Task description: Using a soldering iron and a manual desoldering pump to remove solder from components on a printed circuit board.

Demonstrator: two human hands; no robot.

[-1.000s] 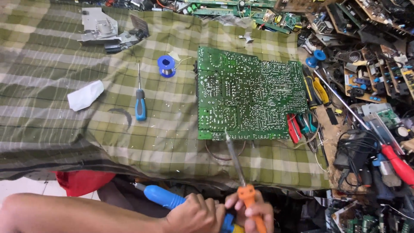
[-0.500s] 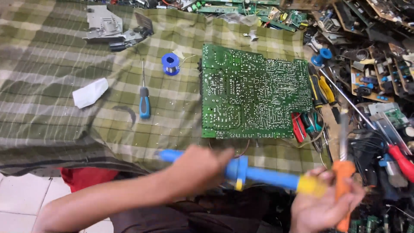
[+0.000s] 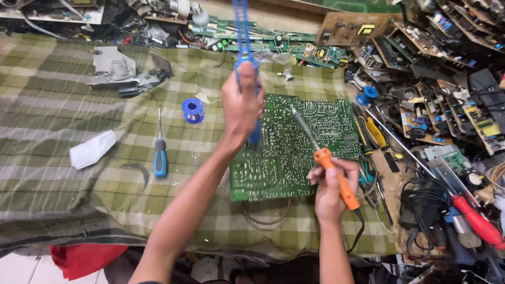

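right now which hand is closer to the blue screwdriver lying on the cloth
Left. The left hand, gripping a blue desoldering pump, is up right of the blue screwdriver. The right hand with the orange soldering iron sits farther right, beyond the green circuit board.

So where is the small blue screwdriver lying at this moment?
In the head view, the blue screwdriver lies on the checked cloth, left of the green circuit board, between the white paper scrap and the blue solder spool.

Blue tool: running off the top edge, blurring.
Board: left hand covering its left part.
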